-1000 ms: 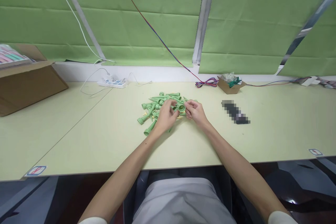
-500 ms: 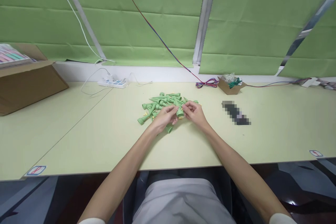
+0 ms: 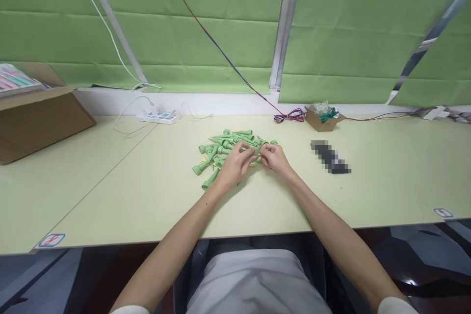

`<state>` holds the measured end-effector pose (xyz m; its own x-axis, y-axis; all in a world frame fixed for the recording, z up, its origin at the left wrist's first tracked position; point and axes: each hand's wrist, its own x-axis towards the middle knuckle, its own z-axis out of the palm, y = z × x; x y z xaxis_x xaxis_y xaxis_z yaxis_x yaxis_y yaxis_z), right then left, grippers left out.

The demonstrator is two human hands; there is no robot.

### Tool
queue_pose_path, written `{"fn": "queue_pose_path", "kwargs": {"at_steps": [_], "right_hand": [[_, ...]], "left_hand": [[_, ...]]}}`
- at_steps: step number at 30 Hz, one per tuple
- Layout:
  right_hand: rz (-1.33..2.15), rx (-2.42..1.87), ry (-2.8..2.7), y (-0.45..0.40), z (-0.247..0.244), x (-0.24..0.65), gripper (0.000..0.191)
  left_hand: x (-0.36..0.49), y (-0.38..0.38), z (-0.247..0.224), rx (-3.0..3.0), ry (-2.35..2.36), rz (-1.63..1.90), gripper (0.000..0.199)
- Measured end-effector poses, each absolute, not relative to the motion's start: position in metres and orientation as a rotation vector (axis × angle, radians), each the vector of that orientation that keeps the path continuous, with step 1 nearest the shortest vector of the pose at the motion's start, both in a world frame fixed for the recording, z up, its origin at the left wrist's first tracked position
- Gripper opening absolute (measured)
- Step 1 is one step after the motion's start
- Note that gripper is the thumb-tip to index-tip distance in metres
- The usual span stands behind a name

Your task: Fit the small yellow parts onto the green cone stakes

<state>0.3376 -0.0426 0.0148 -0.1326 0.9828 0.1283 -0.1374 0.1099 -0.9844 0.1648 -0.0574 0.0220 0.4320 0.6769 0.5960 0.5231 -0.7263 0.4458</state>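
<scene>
A heap of green plastic watering spikes (image 3: pixel 224 149), pointed at one end and with a wide round cap at the other, lies on the table. Bits of yellow show among them. Over the right part of the heap, my left hand (image 3: pixel 237 163) pinches a green watering spike (image 3: pixel 257 150) between thumb and fingers. Opposite it, my right hand (image 3: pixel 274 158) is closed with its fingertips on the same piece. Fingers cover most of this piece, so its full shape is hidden. Left of my left wrist, a separate spike (image 3: pixel 209 180) rests cap-end toward me.
A cardboard box (image 3: pixel 44 120) stands at the left. A white power strip (image 3: pixel 158 117) and a coiled red-blue cable (image 3: pixel 290 116) lie along the back, beside a small carton (image 3: pixel 322 120) holding plastic wrap. A pixelated dark object (image 3: pixel 330 158) lies to the right.
A spike now lies at the heap's front left, where none showed before. The piece between my hands is turned, its round cap no longer facing me. My left hand has shifted slightly right.
</scene>
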Motion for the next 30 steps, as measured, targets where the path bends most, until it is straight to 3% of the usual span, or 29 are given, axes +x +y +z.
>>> {"fn": "queue_pose_path", "kwargs": {"at_steps": [12, 16, 18, 30], "right_hand": [[1.108, -0.851, -1.160, -0.042, 0.015, 0.332, 0.048], [1.044, -0.831, -1.218, -0.043, 0.017, 0.331, 0.049], [1.008, -0.825, -1.274, -0.044, 0.018, 0.331, 0.048], [1.032, -0.829, -1.336, -0.045, 0.016, 0.333, 0.051]], "left_hand": [[0.170, -0.055, 0.024, 2.100, 1.305, 1.342, 0.021], [0.172, -0.056, 0.032, 1.679, 1.200, 1.041, 0.054], [0.172, -0.058, 0.036, 1.446, 1.056, 0.944, 0.059], [0.167, -0.061, 0.039, 1.495, 0.967, 0.952, 0.046]]}}
